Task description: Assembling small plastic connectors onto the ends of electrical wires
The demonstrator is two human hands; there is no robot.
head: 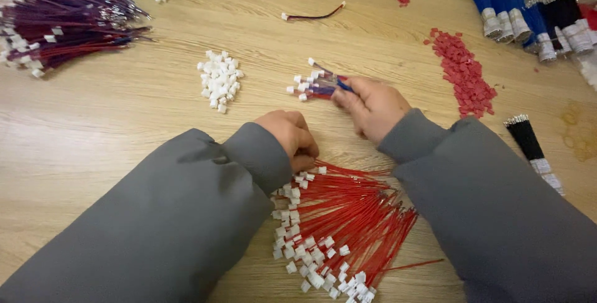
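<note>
My right hand [371,105] is closed on a small bunch of red and blue wires with white plugs [314,83], holding it just above the wooden table [124,122]. My left hand [291,137] is curled into a fist at the top edge of a fan-shaped pile of red wires with white connectors [336,222], its fingertips touching the nearest plugs. Whether it pinches a wire I cannot tell. Both arms wear grey sleeves.
A heap of loose white connectors [219,79] lies left of the hands. Red connectors [465,73] lie to the right. A big pile of purple and red wires [59,20] is far left. Blue and black wire bundles [528,17] stand far right, one black bundle [532,144] nearer.
</note>
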